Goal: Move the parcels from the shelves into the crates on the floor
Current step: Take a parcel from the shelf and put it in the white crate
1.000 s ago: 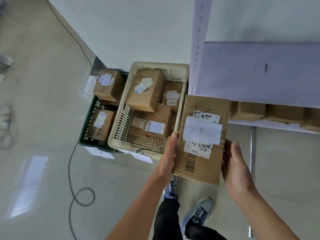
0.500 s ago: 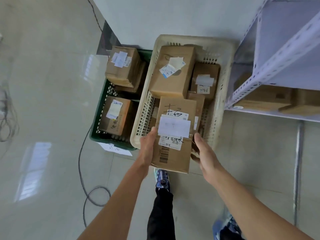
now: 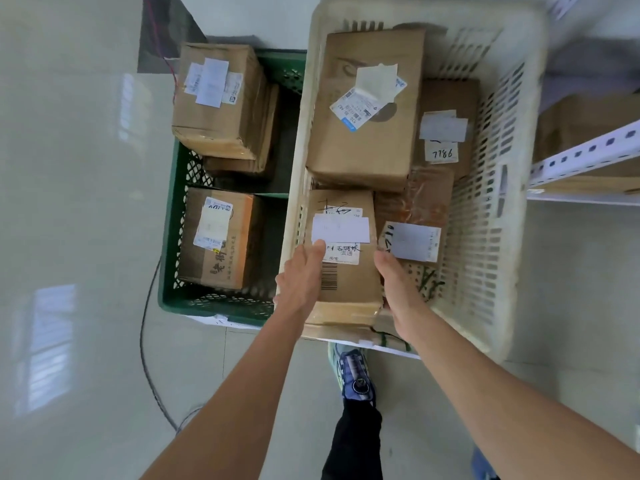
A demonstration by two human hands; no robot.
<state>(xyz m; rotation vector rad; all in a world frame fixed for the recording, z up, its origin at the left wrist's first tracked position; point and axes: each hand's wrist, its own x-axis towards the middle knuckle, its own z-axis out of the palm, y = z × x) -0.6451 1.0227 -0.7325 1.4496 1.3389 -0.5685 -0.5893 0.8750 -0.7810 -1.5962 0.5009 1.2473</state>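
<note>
glossy pale floor (image 3: 79, 202), black cable (image 3: 141, 341).

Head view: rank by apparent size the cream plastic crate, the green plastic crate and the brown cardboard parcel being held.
1. cream plastic crate
2. green plastic crate, partly hidden by it
3. brown cardboard parcel

Bare forearms (image 3: 221, 403), black trousers (image 3: 353, 445), blue sneaker (image 3: 355, 374)
</note>
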